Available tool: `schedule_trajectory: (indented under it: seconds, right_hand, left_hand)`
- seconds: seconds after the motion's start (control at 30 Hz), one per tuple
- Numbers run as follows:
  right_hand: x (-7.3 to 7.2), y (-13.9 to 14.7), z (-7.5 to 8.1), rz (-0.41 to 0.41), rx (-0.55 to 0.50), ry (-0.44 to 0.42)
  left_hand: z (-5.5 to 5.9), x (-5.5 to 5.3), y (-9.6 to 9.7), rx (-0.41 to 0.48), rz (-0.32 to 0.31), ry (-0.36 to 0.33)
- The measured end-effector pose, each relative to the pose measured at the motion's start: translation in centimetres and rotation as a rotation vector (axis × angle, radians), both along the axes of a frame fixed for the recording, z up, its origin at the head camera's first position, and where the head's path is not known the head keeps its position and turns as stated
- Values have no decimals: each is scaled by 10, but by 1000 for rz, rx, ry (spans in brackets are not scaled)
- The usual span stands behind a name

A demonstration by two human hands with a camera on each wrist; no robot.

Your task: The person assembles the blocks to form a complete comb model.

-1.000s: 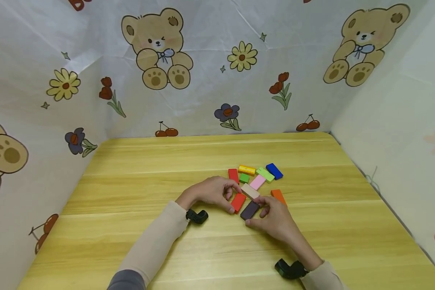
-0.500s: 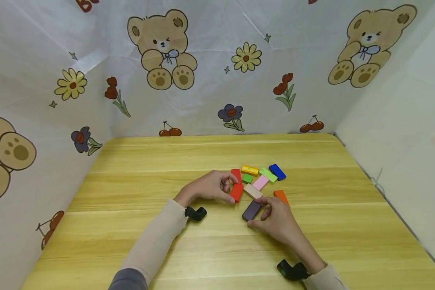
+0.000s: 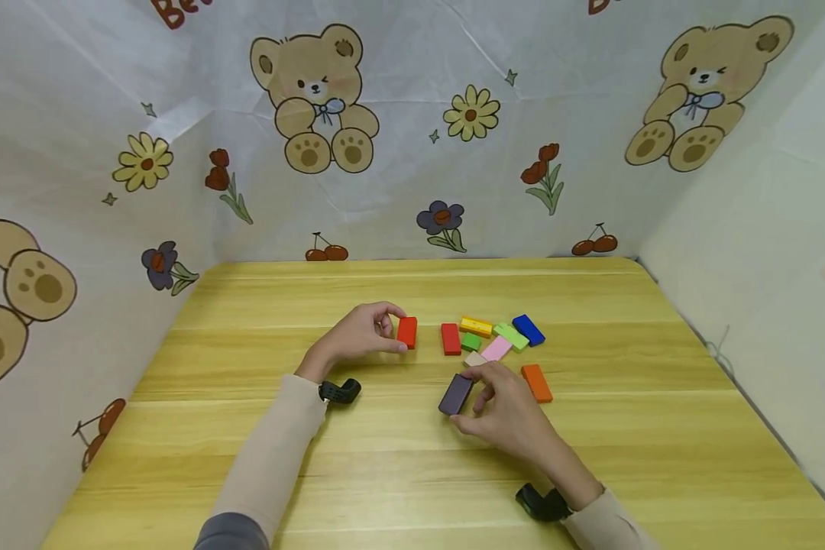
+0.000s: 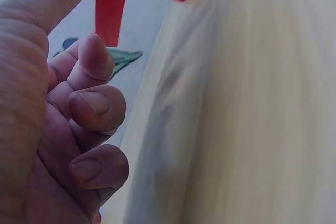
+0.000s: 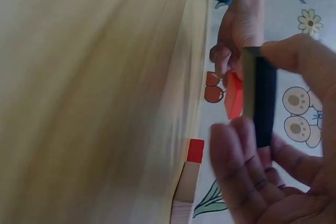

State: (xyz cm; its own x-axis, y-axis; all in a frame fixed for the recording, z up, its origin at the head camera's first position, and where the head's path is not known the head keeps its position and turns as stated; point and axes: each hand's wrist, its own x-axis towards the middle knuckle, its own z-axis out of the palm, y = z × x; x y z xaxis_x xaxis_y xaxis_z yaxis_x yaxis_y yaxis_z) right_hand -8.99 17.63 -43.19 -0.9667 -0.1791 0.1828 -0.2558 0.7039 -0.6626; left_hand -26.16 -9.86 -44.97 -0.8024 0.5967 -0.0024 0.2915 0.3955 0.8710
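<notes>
Here the left hand point(image 3: 360, 332) is pinching a red block point(image 3: 407, 333) between thumb and fingertip, gap no wider than the block, over the counter point(image 3: 316, 473) and left of the cluster. The right hand point(image 3: 505, 405) is gripping a dark block point(image 3: 457, 394) by its ends, thumb near, finger far; the wrist view is blurring, but that block is apparently hanging clear of the wood. Behind, a second red block point(image 3: 451, 339) is lying beside the green point(image 3: 470, 341), with yellow point(image 3: 477, 327), lime point(image 3: 512, 336), blue point(image 3: 528, 330) and pink point(image 3: 496, 349) bunching close. Beige point(image 3: 475, 359) is partly hiding behind the right hand; orange point(image 3: 537, 383) is resting just right of it.
</notes>
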Motion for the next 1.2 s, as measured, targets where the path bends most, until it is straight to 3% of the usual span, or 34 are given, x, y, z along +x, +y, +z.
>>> schedule_trajectory:
  seconds: [0.17,0.43,0.7,0.93,1.2]
  right_hand:
    - [-16,-12,5,49,-45,76]
    - [-50,-38,7,94,-84,35]
    - [-83,-65,-1,119,-90,-17]
    - [-104,-82,-3,130,-35,-32]
    - [-124,-99,-11,214,-90,-94]
  left_hand:
    - [4,-5,-15,3,54,5]
    - [11,-16,-35,6,106,24]
    - [9,-24,-45,22,131,41]
    - [6,-30,-46,47,153,58]
    - [1,-33,-51,58,187,68]
